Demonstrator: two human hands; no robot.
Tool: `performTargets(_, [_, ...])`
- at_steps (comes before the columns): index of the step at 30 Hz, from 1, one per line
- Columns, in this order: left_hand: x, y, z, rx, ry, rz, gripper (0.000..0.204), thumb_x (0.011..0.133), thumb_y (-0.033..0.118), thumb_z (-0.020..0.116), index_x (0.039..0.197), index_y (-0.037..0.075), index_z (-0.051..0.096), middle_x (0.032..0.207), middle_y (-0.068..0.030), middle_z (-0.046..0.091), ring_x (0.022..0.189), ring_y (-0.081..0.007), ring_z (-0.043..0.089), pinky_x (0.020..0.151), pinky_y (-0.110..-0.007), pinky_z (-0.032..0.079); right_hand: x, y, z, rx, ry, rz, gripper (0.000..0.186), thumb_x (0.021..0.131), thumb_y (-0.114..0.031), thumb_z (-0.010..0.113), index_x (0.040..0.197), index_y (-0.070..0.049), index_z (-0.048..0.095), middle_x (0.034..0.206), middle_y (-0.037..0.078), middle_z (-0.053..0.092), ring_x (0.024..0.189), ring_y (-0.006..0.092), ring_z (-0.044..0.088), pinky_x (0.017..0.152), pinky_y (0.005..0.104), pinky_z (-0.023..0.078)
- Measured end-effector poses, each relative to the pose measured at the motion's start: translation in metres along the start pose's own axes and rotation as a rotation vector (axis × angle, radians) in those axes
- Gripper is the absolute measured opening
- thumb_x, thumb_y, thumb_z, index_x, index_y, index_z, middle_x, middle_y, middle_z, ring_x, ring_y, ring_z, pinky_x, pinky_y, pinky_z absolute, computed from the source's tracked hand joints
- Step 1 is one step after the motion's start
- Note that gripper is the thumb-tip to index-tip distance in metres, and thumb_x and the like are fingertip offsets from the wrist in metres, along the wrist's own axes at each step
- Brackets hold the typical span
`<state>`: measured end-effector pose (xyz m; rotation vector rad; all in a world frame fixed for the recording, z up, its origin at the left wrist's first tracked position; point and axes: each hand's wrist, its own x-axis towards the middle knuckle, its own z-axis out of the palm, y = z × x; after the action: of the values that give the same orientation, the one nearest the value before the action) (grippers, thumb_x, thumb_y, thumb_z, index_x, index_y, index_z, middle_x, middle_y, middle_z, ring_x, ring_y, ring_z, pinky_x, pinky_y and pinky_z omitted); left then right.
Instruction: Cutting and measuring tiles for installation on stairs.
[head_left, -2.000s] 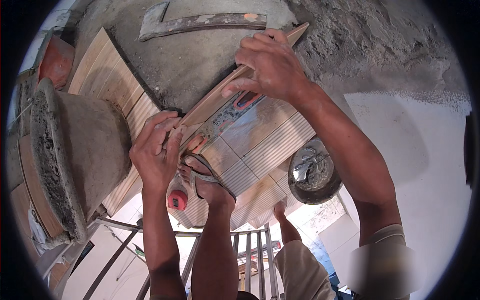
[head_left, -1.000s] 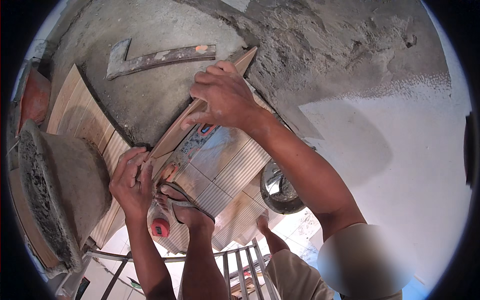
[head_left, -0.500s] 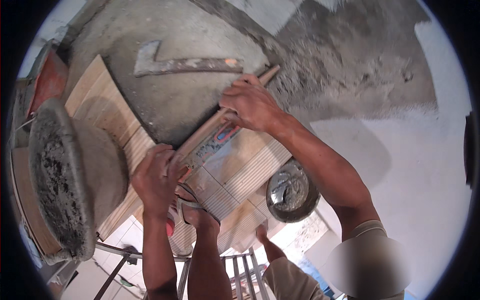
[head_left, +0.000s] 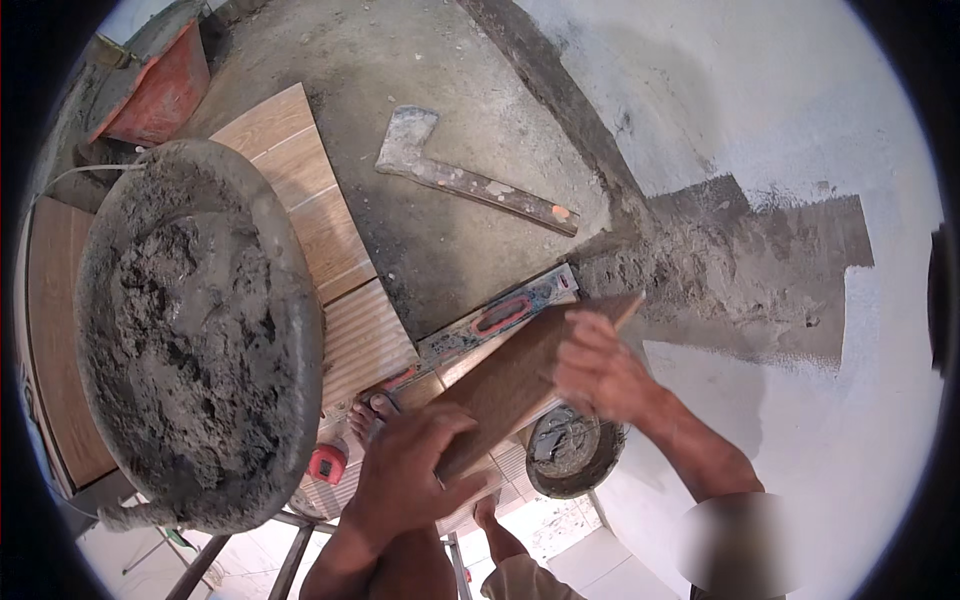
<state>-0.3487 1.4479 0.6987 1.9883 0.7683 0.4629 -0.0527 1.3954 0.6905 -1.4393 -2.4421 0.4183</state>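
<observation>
A narrow wood-look tile (head_left: 505, 395) slants between my two hands, its brown face tipped into view. My left hand (head_left: 415, 465) grips the near end, with thumb and fingers on either side of the edge. At the far part of the tile, my right hand (head_left: 600, 370) curls its fingers over the upper edge, slightly blurred. Just beyond the tile lies a spirit level (head_left: 500, 312) with reddish inserts, along the edge of the laid tiles. A hatchet-shaped tool (head_left: 480, 185) with a wooden handle rests on the rough concrete further away.
A large tub of wet mortar (head_left: 200, 340) stands at left, with wood-look tiles (head_left: 310, 210) beside it. A red container (head_left: 160, 90) sits farther back. A small bucket (head_left: 580, 455) is below my right hand. Near my foot is a red tape measure (head_left: 326, 463). Mortar coats part of the white wall (head_left: 760, 270).
The tile has come away from the step edge toward me and tilted, leaving the level more exposed. Both hands moved nearer with it. The view has shifted, showing more of the mortar tub.
</observation>
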Motion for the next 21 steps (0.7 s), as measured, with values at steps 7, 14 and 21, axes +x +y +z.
performTargets(7, [-0.018, 0.014, 0.003, 0.059, -0.376, 0.015, 0.064, 0.083, 0.044, 0.078, 0.133, 0.007, 0.061, 0.121, -0.0152, 0.067, 0.108, -0.0349, 0.066, 0.093, -0.043, 0.053, -0.046, -0.048, -0.001, 0.073, -0.065, 0.143, 0.031, 0.067, -0.017, 0.077, 0.096, -0.01, 0.069, 0.095, 0.004, 0.061, 0.097, 0.0254, 0.059, 0.109, 0.0497, 0.045])
performTargets(14, [-0.023, 0.022, 0.018, 0.018, -0.275, 0.18, 0.041, 0.086, 0.03, 0.077, 0.12, 0.009, 0.07, 0.111, -0.0079, 0.074, 0.091, -0.0293, 0.073, 0.08, -0.038, 0.058, -0.086, -0.073, 0.003, 0.086, 0.06, 0.307, 0.037, 0.063, -0.016, 0.078, 0.099, -0.009, 0.071, 0.097, 0.004, 0.063, 0.097, 0.0252, 0.059, 0.092, 0.0463, 0.05])
performTargets(21, [-0.029, 0.053, 0.029, -0.303, 0.101, 0.342, 0.033, 0.078, 0.026, 0.084, 0.105, 0.009, 0.074, 0.09, -0.0058, 0.076, 0.077, -0.0249, 0.074, 0.068, -0.036, 0.058, -0.107, -0.132, -0.033, 0.173, 0.283, 0.457, 0.029, 0.069, -0.013, 0.08, 0.096, -0.006, 0.073, 0.086, 0.006, 0.064, 0.078, 0.0277, 0.062, 0.066, 0.0369, 0.054])
